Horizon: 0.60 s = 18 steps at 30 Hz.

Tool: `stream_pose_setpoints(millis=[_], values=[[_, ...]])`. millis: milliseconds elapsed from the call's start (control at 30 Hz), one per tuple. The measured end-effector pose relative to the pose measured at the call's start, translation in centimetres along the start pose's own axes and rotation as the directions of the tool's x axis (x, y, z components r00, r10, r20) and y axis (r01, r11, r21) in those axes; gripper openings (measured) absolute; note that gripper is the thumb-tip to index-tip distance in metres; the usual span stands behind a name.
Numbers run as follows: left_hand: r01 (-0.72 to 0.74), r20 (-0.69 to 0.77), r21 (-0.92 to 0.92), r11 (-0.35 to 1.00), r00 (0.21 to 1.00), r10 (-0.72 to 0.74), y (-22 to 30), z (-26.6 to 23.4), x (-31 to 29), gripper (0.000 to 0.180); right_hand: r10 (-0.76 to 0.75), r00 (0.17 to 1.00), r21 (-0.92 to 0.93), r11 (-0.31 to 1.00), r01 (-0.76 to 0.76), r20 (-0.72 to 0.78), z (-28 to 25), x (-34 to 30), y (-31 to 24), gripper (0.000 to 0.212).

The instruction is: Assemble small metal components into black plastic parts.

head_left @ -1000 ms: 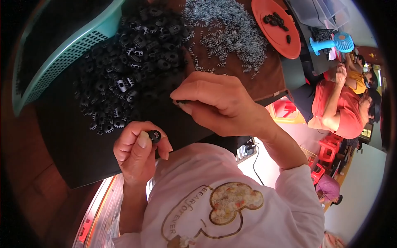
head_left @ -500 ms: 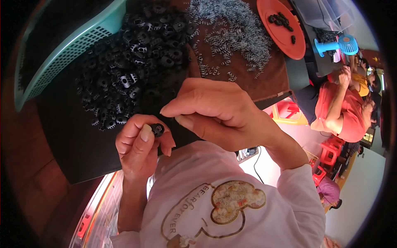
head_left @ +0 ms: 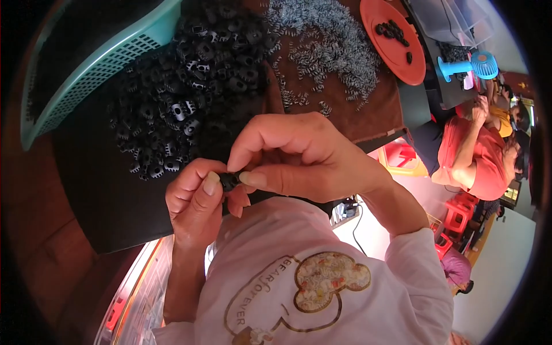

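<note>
Brought together since the earlier frame, by the near edge of the flat black table (head_left: 98, 213): bare left hand (head_left: 194, 198) pinching a small, rounded black plastic piece (head_left: 229, 182); bare right hand (head_left: 305, 161), thumb and forefinger pressed against the piece's right side. Now a two-handed hold.

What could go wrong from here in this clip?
The small black piece pinched in the left hand might slip and be hard to pick out from the pile of black parts. The right hand, which appears close to loose springs on the brown cloth, could brush some aside.
</note>
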<state>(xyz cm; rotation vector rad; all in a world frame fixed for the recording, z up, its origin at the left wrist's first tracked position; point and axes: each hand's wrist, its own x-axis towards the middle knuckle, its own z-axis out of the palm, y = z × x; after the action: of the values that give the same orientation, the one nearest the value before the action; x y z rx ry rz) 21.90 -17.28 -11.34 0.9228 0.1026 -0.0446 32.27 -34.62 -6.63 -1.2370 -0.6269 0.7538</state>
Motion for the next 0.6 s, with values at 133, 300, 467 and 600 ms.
stream_pose_setpoints(millis=[133,300,467,600], values=[[0.0,0.004,0.045,0.999,1.0,0.0,0.1,0.09,0.05,0.025,0.097,0.994,-0.012,0.995,-0.096,0.048,-0.73,-0.21,-0.03,0.003],[-0.008,-0.008,0.105,0.994,1.0,0.009,0.1,0.38,0.07,0.023,-0.036,0.994,-0.259,0.964,0.061,0.1,-1.05,-0.06,-0.32,0.006],[0.005,-0.063,0.279,0.96,0.998,0.013,0.12,0.92,0.01,0.021,-0.078,0.995,-0.33,0.939,0.095,0.065,-0.72,-0.43,0.05,0.008],[-0.012,-0.059,0.278,0.961,0.998,0.029,-0.06,0.88,-0.07,0.021,-0.208,0.977,-0.443,0.871,0.21,0.054,-0.52,-0.63,0.31,0.011]])
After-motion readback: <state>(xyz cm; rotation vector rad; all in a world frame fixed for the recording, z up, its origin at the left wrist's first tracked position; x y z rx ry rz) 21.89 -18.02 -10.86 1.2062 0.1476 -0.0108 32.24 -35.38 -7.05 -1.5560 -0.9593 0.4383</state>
